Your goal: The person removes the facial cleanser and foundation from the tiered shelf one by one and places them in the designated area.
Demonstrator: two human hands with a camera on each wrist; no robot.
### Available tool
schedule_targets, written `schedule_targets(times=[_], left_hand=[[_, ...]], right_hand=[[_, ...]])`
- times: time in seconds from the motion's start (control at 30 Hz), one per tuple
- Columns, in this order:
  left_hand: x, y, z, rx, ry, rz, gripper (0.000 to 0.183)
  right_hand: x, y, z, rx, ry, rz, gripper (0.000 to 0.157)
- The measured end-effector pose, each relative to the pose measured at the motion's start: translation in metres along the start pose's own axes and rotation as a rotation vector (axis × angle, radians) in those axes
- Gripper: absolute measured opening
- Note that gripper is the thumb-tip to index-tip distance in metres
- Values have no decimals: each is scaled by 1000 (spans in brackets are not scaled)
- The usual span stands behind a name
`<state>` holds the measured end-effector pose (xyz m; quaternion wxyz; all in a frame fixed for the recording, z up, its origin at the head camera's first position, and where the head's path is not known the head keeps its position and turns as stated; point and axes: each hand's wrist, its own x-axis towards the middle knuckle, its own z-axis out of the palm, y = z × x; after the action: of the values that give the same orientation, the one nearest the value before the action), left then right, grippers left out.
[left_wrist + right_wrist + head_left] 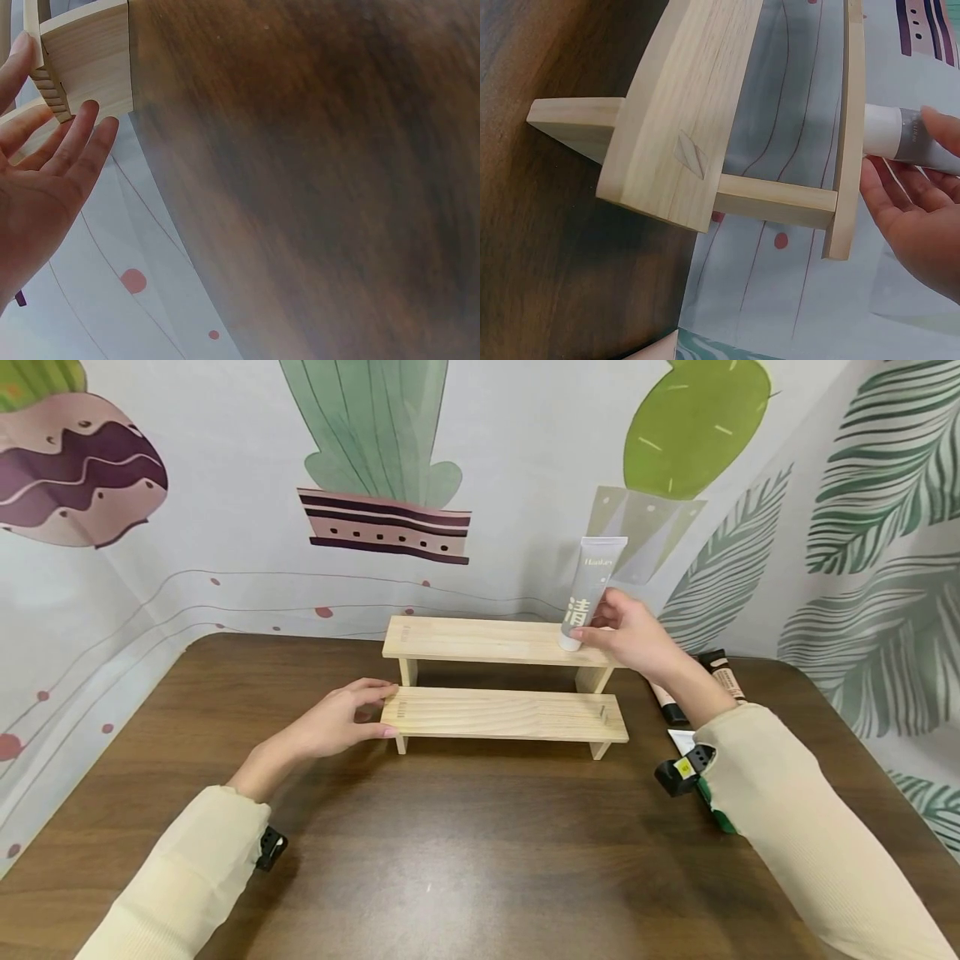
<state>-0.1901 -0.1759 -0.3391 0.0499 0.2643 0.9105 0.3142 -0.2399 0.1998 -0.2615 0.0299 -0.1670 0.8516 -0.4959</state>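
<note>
A two-tier wooden shelf [502, 712] stands at the table's far side. My left hand [341, 717] holds the left end of its lower board, thumb at the front edge and index finger at the back; in the left wrist view the other fingers [81, 142] extend beside the end. Over at the right end of the upper board [480, 639], my right hand [637, 631] pinches a grey squeeze tube [592, 581] with a white cap. The tube is cap down, slightly tilted, and its cap [881, 131] meets the upper board in the right wrist view.
Right of the shelf, partly hidden by the right forearm, lie a black-and-beige tube [723, 675], a pale tube with a black cap [673, 712] and a white-and-green tube [682, 742]. A cactus-print cloth [525, 460] hangs behind the brown table [450, 860].
</note>
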Motion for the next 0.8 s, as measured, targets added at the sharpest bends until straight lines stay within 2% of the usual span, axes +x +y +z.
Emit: schedule_targets(times=[0.37,0.7,0.8], left_hand=[[0,1,0,16,-1,-5,63],[0,1,0,18,5,1,63],[0,1,0,15,3,-3,63]], right_hand=[[-3,0,-1,-11,43,4,37],[-22,1,-17,-83,22,-6,37],[-29,2,-24,-101,19,14,38]])
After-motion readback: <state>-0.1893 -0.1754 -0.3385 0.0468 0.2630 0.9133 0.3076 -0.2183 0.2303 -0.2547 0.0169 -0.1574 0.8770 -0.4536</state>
